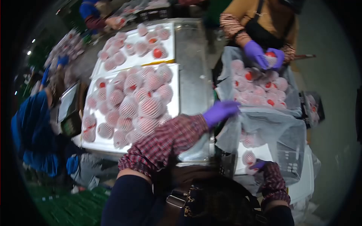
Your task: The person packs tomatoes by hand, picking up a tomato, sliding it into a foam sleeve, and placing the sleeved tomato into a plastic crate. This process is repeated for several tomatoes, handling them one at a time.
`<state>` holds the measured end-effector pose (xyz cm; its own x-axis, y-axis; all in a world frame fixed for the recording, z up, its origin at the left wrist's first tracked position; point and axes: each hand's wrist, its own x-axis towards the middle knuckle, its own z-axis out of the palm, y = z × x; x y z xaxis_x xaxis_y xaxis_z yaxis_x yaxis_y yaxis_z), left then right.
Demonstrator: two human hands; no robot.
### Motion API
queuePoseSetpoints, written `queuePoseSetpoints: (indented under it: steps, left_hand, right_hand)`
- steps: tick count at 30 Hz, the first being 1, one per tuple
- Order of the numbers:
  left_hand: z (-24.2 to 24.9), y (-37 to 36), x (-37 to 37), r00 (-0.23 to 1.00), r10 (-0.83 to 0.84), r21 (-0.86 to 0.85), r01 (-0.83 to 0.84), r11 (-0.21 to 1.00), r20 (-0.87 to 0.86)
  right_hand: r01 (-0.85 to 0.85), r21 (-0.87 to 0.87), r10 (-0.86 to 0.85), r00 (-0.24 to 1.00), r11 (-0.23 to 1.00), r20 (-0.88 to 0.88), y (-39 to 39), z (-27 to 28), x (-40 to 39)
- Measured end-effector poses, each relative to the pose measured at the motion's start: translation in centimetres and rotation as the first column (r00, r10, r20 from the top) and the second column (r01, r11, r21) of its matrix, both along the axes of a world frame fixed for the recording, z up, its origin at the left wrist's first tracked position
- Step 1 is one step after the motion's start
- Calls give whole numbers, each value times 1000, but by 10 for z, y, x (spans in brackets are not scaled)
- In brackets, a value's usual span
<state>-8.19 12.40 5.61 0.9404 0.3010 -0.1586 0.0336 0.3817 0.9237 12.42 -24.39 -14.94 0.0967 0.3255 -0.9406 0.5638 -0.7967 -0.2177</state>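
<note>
My left hand (221, 112), in a purple glove, reaches to the upper left corner of a lined crate (286, 141). Its fingers are stretched towards the liner's edge, and nothing shows in them. Down inside that crate, my right hand (260, 165), also gloved in purple, touches a net-wrapped fruit (250, 170); its fingers are mostly hidden, so its grip is unclear. Another wrapped fruit (248, 157) lies just above it on a white sheet (264, 152). More wrapped fruits (252, 140) sit at the crate's far end.
White trays (173, 109) of wrapped fruits stand on a metal table (193, 67) at left. A co-worker's purple-gloved hands (260, 54) hold a fruit over a filled lined crate (296, 94) ahead. Another person in blue (32, 124) is at far left.
</note>
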Motion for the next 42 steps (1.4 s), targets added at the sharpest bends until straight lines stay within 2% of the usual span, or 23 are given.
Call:
queuePoseSetpoints:
  steps: [1, 2, 5, 6, 8, 9, 11, 12, 15, 19, 22, 25, 26, 29, 30, 31, 32, 33, 34, 36, 39, 41, 42]
  left_hand:
    - [-12, -24, 20, 989, -148, -20, 148, 989, 2]
    - [-26, -49, 38, 977, -207, -269, 214, 939, 52]
    - [-67, -84, 74, 930, -367, -323, 345, 881, -9]
    - [-64, -90, 77, 943, -328, -286, 302, 909, -48]
    - [-59, -98, 80, 962, -240, -208, 210, 955, -129]
    - [-66, -102, 84, 953, -269, -278, 223, 934, -141]
    - [-85, -105, 96, 930, -329, -413, 238, 879, -163]
    - [-47, -101, 85, 881, -465, -603, 325, 728, -87]
    - [-58, -102, 102, 820, -571, -750, 408, 522, 48]
    - [-69, -102, 109, 956, -290, -667, 187, 721, -45]
    - [-67, -103, 105, 968, -205, -434, 123, 892, -147]
    - [-56, -97, 109, 857, -377, -481, 179, 858, -352]
    - [-37, -95, 104, 819, -536, -676, 278, 683, -205]
    - [-48, -101, 102, 833, -529, -794, 427, 434, 159]
    - [-46, -102, 102, 873, -460, -879, 341, 334, 163]
    - [-49, -102, 101, 895, -420, -812, 354, 464, 150]
    - [-49, -102, 101, 913, -381, -727, 360, 584, 146]
    - [-50, -102, 101, 926, -346, -626, 360, 691, 151]
    - [-50, -106, 99, 970, -243, -434, 223, 873, 10]
    - [-63, -109, 101, 981, -187, -415, 190, 890, 48]
    - [-66, -113, 100, 990, -137, -403, 135, 905, 26]
    - [-61, -112, 101, 992, -119, -435, 121, 892, 33]
    - [-59, -104, 102, 963, -264, -580, 242, 778, 49]
  right_hand:
    - [-13, 6, 13, 999, 1000, -49, 9, 0, -13]
    - [-20, 20, 22, 997, 1000, -77, 18, 3, -25]
    - [45, 112, -45, 999, 993, -7, 53, 43, -55]
    - [144, 193, -112, 979, 970, -168, 60, 53, -52]
    - [429, 401, -323, 896, 810, -306, 68, 89, -45]
    - [529, 492, -442, 848, 691, -291, 90, 160, -63]
    - [647, 671, -512, 740, 363, -436, 89, 188, -60]
    - [555, 813, -514, 756, 176, -405, 90, 190, -60]
    - [363, 929, -548, 793, 76, -265, 105, 220, -70]
    - [331, 943, -624, 730, -35, -279, 106, 185, -69]
    - [281, 950, -651, 698, -136, -299, 100, 188, -69]
    - [357, 886, -593, 658, -296, -463, 94, 194, -59]
    - [418, 840, -531, 651, -346, -543, 92, 197, -58]
    - [513, 785, -420, 663, -348, -620, 93, 194, -60]
    - [493, 817, -446, 684, -300, -577, 93, 191, -58]
    - [472, 845, -471, 704, -251, -532, 93, 188, -56]
    - [276, 939, -560, 754, -204, -343, 92, 186, -53]
    - [257, 951, -672, 675, -171, -304, 94, 181, -56]
    - [244, 961, -772, 582, -135, -256, 98, 177, -60]
    - [209, 971, -864, 463, -112, -199, 110, 165, -66]
    - [316, 886, -841, 321, -339, -436, 113, 144, -62]
    - [573, 610, -604, 234, -548, -762, 109, 141, -53]
    - [677, 396, -435, 123, -621, -892, 108, 151, -54]
